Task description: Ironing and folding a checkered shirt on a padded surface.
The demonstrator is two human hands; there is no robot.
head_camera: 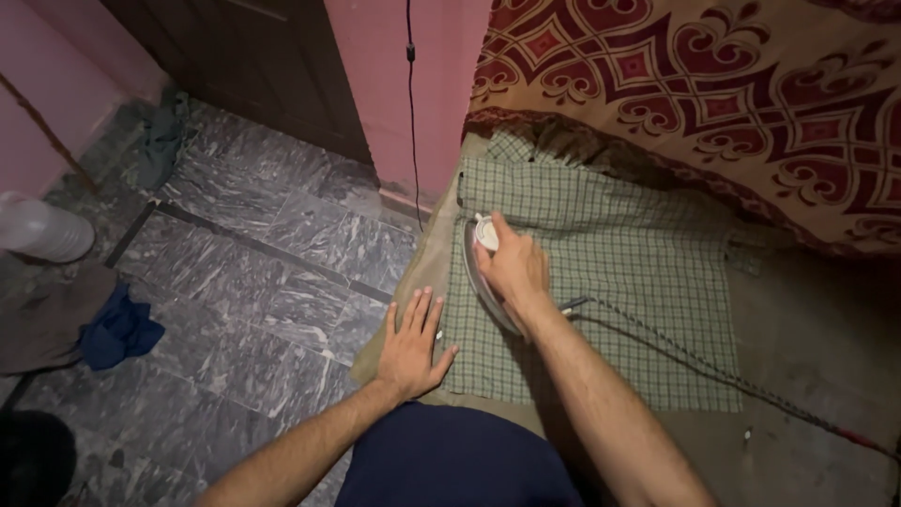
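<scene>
A green checked cloth [629, 272] lies spread flat on a drab brown pad [807, 329]. My right hand [514, 268] grips the handle of a white and silver clothes iron [481, 263] that rests on the cloth's left side. My left hand [413, 345] lies flat with its fingers spread on the pad's left edge, touching the cloth's lower left corner. The iron's braided cord [694, 361] runs off to the right across the cloth.
A red and cream patterned blanket [713, 84] lies behind the cloth. Grey marble floor [253, 282] is on the left, with a blue rag [117, 330], a white plastic bottle [38, 228] and a pink wall [413, 84] with a hanging black cable [410, 103].
</scene>
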